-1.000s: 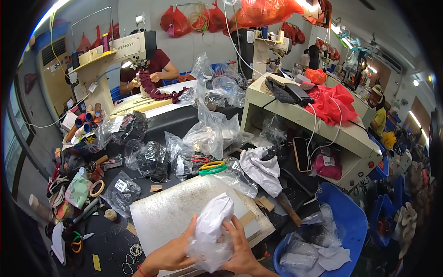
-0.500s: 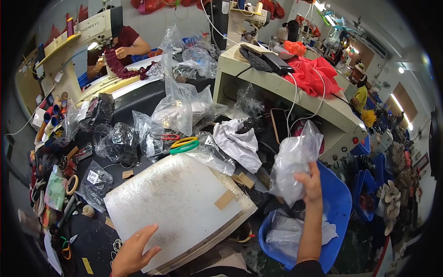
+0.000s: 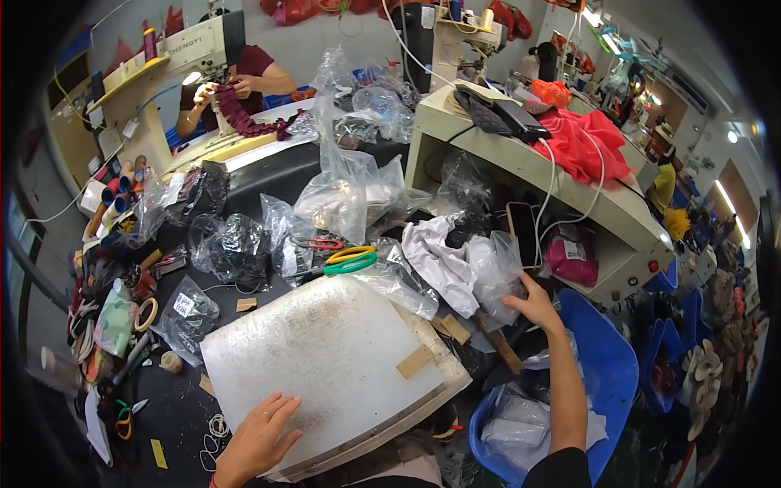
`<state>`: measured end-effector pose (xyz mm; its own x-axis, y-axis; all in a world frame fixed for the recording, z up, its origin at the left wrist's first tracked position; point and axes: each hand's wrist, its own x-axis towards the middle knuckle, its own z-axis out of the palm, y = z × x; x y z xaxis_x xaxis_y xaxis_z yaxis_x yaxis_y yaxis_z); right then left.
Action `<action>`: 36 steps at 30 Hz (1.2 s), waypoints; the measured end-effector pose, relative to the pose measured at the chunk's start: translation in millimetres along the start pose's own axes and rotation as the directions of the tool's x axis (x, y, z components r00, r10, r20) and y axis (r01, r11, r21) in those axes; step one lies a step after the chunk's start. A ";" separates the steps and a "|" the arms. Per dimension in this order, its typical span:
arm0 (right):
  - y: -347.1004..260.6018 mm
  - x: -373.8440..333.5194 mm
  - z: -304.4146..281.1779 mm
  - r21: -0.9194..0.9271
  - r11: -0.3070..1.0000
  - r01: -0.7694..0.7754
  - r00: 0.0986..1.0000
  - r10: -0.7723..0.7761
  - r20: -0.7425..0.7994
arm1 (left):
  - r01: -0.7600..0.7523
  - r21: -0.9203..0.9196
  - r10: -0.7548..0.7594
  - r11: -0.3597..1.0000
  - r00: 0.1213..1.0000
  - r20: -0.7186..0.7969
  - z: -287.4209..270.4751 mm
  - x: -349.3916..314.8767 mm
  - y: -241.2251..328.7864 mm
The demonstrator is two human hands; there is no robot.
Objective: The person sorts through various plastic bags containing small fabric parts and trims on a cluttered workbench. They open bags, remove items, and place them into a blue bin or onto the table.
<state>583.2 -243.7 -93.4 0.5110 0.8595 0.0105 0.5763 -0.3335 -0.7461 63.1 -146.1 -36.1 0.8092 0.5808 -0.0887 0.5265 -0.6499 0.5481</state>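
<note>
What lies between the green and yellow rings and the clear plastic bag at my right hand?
In the head view, a crumpled white sheet lies next to the bag, with clear plastic packaging nearer the rings.

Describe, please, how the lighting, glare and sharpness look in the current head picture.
Head view: black fisheye corners; the long white strip light at right looks burnt out; pale highlights streak the clear crinkled plastic bag by the right hand; the left hand looks fairly crisp; the far-right background is dim and soft, its small details hard to tell.
</note>
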 end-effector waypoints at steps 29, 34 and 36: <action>-184.6 186.8 216.5 -0.106 0.910 0.400 0.896 -0.413 -0.163 | -0.004 -0.023 -0.003 1.000 0.963 -0.270 63.4 -29.3 -21.5; -193.3 193.7 224.6 -0.199 0.931 0.307 0.891 -0.355 -0.285 | -0.007 -0.031 -0.002 0.999 0.960 -0.280 60.4 -29.4 -19.9; -188.7 198.7 226.9 -0.249 0.920 0.303 0.884 -0.369 -0.287 | 0.001 -0.023 -0.008 1.000 0.963 -0.271 60.4 -29.8 -20.7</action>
<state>431.2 77.8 -101.6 0.4222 0.7718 0.4754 0.8437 -0.1428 -0.5175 43.9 -179.5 -95.0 0.7042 0.6968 0.1360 0.5215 -0.6377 0.5669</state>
